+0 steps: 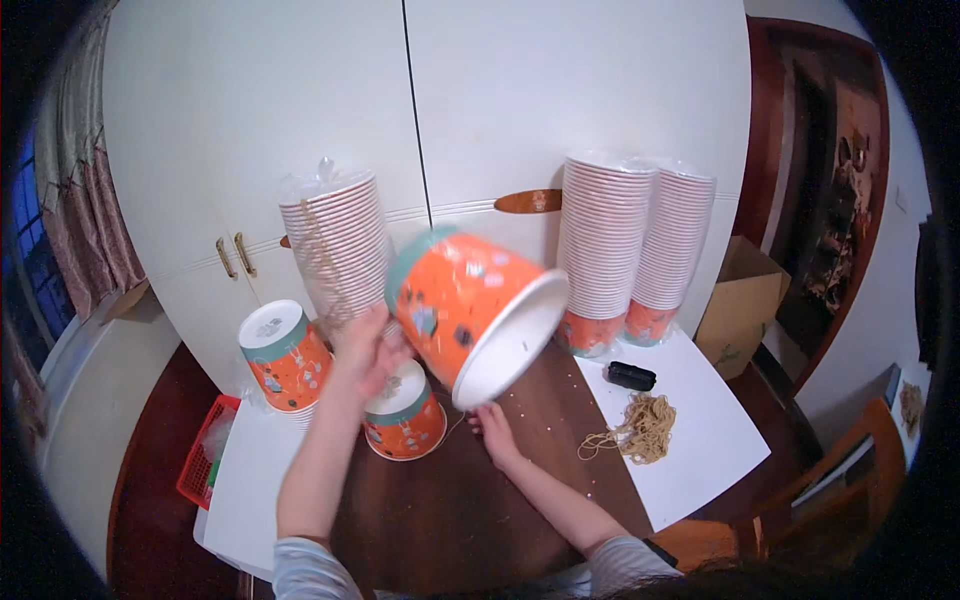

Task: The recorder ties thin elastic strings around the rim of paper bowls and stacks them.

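Two hands (pixel 376 355), two single tubs (pixel 460 305), one short pile (pixel 284 362), and look, three tall stacks (pixel 603 240)! One string heap (pixel 645 432), one black roll (pixel 631 376), one red basket (pixel 193 470), one carton (pixel 735 320), two brass handles (pixel 244 254), one surface (pixel 430 530)!

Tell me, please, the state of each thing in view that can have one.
Raised orange tub: tilted, mouth facing lower right
Lower tub: upside down
Leftmost tub: upside down
Left tub stack: nested, plastic-wrapped
Right tub stacks: nested, plastic-wrapped
Twine: loosely heaped
Cabinet doors: closed
Cardboard box: apparently open
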`<action>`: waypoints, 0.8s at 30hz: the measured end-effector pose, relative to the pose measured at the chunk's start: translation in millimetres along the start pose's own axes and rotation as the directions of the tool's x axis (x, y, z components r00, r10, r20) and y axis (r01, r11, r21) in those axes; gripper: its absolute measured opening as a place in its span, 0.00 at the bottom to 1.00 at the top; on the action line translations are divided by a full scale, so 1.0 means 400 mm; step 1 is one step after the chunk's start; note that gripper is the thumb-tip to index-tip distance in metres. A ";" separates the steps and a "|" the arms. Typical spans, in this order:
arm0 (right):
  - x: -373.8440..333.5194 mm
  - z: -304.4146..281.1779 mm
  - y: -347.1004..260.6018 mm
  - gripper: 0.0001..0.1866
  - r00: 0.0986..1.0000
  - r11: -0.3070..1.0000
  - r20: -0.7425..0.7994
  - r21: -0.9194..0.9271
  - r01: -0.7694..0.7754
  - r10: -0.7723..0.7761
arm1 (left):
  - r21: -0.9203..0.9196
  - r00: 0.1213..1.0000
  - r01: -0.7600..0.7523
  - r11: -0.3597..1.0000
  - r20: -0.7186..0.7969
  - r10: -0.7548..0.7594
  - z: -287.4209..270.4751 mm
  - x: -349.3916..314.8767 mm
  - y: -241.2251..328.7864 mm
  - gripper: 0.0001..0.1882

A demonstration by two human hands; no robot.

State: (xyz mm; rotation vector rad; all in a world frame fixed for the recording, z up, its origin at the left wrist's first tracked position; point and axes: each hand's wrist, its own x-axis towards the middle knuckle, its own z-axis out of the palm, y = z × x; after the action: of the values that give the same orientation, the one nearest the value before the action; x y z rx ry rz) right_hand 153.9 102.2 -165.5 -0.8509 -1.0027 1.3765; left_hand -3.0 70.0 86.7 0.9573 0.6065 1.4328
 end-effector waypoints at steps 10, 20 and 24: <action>-0.086 -0.244 -0.179 0.28 0.942 0.757 0.333 0.623 -0.196 -0.030 | -0.219 0.800 0.592 0.776 0.042 -0.598 -0.167 -0.127 -0.412 0.17; -0.150 -0.228 -0.179 0.29 0.995 0.995 -0.016 -0.007 0.103 -0.103 | -0.060 0.916 0.361 0.931 -0.162 -0.366 -0.195 -0.095 -0.540 0.15; -0.155 -0.236 -0.188 0.28 0.951 0.894 0.081 -0.326 0.308 -0.298 | 0.500 0.965 -0.100 0.860 -0.161 0.206 -0.171 -0.135 -0.540 0.12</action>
State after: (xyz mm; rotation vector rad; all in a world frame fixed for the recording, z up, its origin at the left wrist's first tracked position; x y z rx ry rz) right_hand 273.2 45.3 -134.5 -0.8798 -1.3568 0.9668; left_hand 51.6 54.6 -139.1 1.2814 1.1100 1.5684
